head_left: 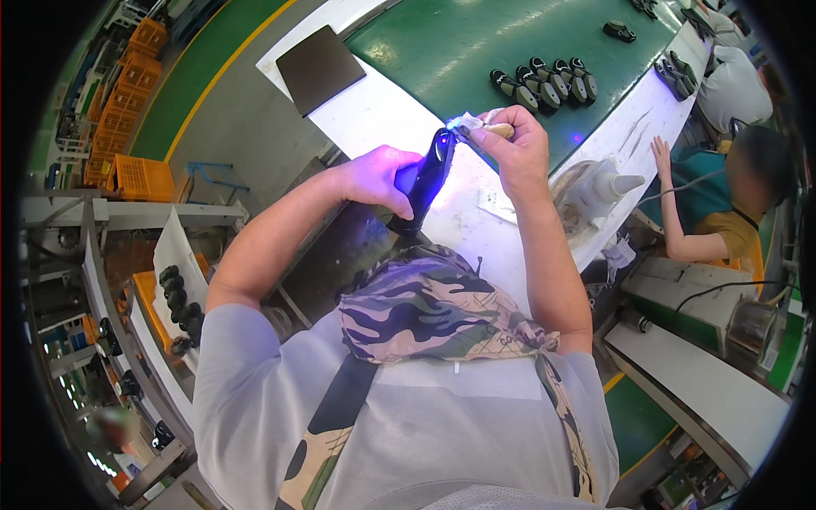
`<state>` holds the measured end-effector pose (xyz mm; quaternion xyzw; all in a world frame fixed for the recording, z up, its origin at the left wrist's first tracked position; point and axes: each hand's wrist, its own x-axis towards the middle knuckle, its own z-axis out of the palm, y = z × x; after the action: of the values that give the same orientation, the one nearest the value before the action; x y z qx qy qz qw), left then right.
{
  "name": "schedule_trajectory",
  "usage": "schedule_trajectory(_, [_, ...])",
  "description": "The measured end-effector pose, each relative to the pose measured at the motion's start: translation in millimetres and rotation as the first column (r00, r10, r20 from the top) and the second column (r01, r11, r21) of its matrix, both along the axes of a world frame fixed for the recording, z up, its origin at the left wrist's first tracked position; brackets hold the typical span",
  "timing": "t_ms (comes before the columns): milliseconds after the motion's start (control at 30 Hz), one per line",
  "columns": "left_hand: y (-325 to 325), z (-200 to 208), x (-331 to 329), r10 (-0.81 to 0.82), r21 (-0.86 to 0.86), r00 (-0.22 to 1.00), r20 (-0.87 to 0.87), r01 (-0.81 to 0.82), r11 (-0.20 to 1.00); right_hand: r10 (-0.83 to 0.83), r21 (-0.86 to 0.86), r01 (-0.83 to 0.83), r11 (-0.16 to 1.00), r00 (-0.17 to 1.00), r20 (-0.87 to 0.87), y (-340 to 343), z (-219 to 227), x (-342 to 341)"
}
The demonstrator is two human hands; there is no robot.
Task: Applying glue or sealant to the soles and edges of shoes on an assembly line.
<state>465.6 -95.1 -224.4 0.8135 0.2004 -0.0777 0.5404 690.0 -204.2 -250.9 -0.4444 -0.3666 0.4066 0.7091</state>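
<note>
Black material with a glossy surface forms the shoe, located in front of the person at the near edge of the white worktop. The left hand is closed around the shoe from the left, thumb on the near side and fingers toward the far side. This hold presumably steadies the shoe while leaving its far end exposed to the other hand.

The right hand is narrowed in a pinch, thumb against fingers, on a white scrap and a tan piece. The pinched items are directed at the far end of the shoe; glare and small scale prevent confirming whether they touch it or what the tan piece is. The fingertip grip suggests fine control at a small area. Blue-violet light falls on the shoe and left hand, probably aiding inspection of the surface.

A white bottle with a tapered nozzle is to the right of the right forearm, apparently placed within easy reach. A brown panel lies at the far left of the worktop. On the adjoining green surface, a row of black shoes is set side by side, possibly to keep each one accessible.
</note>
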Motion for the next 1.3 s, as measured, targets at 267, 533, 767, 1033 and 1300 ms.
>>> schedule_trajectory(267, [19, -12, -34, 0.156, -0.431, 0.986, 0.064, -0.113, 0.895, 0.087, 0.067, -0.102, 0.992, 0.977, 0.196, 29, -1, -34])
schedule_trajectory(533, [34, -35, -71, 0.396, -0.606, 0.915, 0.074, -0.274, 0.747, 0.246, 0.112, -0.268, 0.957, 0.953, 0.177, 59, -18, -65])
schedule_trajectory(767, [44, -37, -93, 0.661, -0.76, 0.75, 0.015, -0.421, 0.495, 0.506, 0.002, -0.507, 0.862, 0.862, 0.037, 67, -22, -87])
schedule_trajectory(1033, [48, -44, -117, 0.824, -0.781, 0.563, -0.067, -0.543, 0.308, 0.603, 0.011, -0.604, 0.797, 0.797, 0.022, 75, -31, -85])
schedule_trajectory(1300, [43, -64, -132, 0.896, -0.929, 0.43, 0.112, -0.275, 0.248, 0.338, 0.001, -0.348, 0.937, 0.91, -0.241, 78, -44, -110])
